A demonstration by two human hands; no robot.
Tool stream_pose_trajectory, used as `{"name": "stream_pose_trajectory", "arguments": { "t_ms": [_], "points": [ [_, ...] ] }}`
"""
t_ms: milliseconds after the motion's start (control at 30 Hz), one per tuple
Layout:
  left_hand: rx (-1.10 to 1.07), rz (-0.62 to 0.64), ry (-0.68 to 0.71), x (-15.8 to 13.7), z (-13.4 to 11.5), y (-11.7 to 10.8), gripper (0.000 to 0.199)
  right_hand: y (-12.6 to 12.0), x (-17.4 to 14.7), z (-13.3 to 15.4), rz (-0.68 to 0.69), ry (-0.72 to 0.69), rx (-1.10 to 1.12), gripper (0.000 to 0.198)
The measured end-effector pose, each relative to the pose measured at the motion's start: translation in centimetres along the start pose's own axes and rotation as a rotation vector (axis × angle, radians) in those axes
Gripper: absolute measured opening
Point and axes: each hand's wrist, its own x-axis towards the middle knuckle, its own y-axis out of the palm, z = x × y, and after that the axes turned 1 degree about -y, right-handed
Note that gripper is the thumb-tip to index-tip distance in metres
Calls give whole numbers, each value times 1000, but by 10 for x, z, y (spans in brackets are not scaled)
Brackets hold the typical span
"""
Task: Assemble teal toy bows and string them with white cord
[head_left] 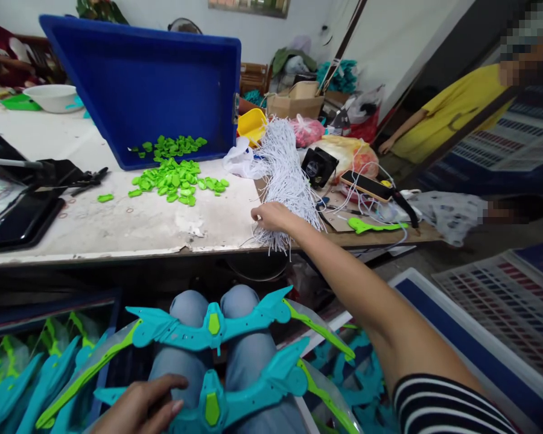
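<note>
My right hand (271,216) reaches out to the table edge with its fingers pinched at the near end of a thick bundle of white strings (285,163). Thin strands trail below the fingertips. Two turquoise and green toy bows lie across my lap, the upper bow (185,334) over my knees and the lower bow (257,392) closer to me. Resting over the left limb of the lower bow is my left hand (140,407), its visible fingers stretched out and apart. The hand hides part of that limb.
Bright green plastic pieces (174,181) spill from a tipped blue bin (154,90) onto the white table (95,223). Crates of bow parts flank my legs, such as turquoise parts (362,380). A phone (366,185) and black fan (319,167) lie right. A person in yellow (452,114) stands beyond.
</note>
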Motion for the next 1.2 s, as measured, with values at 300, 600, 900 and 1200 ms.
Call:
{"name": "stream_pose_trajectory", "arguments": {
  "t_ms": [300, 600, 900, 1200],
  "points": [
    [-474, 118, 169, 41, -98, 65, 59, 24, -182, -2, -351, 395, 1190, 33],
    [-171, -53, 315, 98, -116, 126, 19, 100, -352, 39, -452, 994, 1409, 44],
    [4, 545, 277, 100, -98, 151, 31, 153, -358, 61, -652, 1018, 1043, 31],
    [-404, 495, -108, 171, -116, 213, 16, 158, -355, 66, -670, 740, 627, 19]
  ]
}}
